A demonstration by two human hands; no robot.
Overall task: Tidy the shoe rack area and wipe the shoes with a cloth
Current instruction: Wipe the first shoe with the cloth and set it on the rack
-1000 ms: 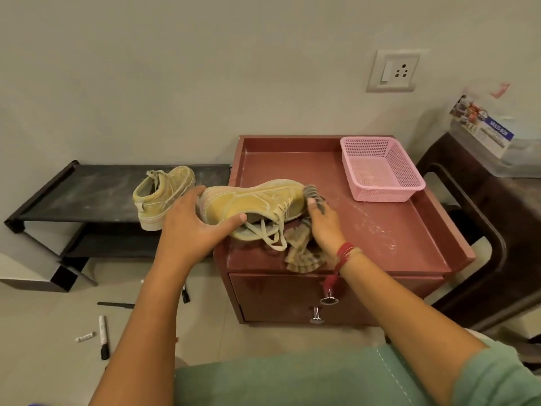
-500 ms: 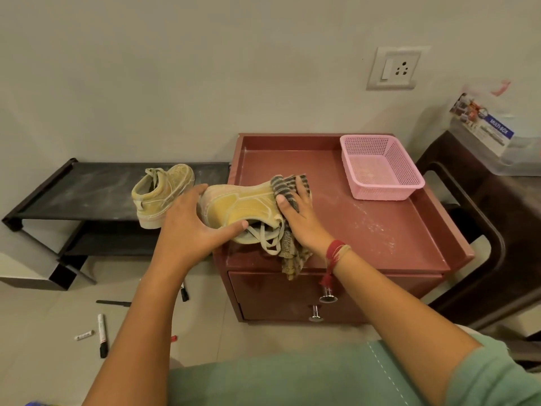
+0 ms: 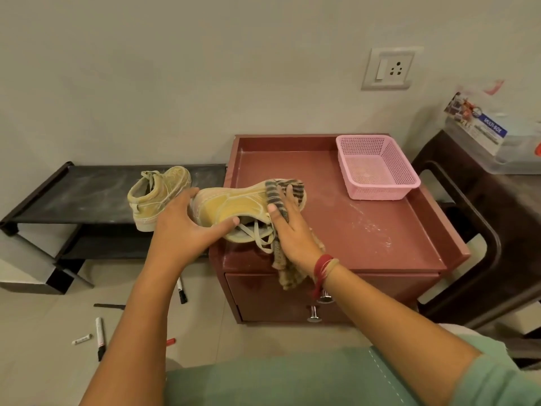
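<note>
Left hand: fingers curled round the heel of the shoe, held over the tabletop left edge. Right hand: fingers spread, pressing the cloth onto the toe.

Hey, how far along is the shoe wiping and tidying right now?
Early on. Done: nothing clearly finished; the other shoe sits on the black rack, looking dusty. In hand: the left hand grips the yellow shoe at its heel over the red cabinet while the right hand presses the striped cloth on its toe. Left: the markers lie on the floor, and the rack's top looks smeared.
</note>
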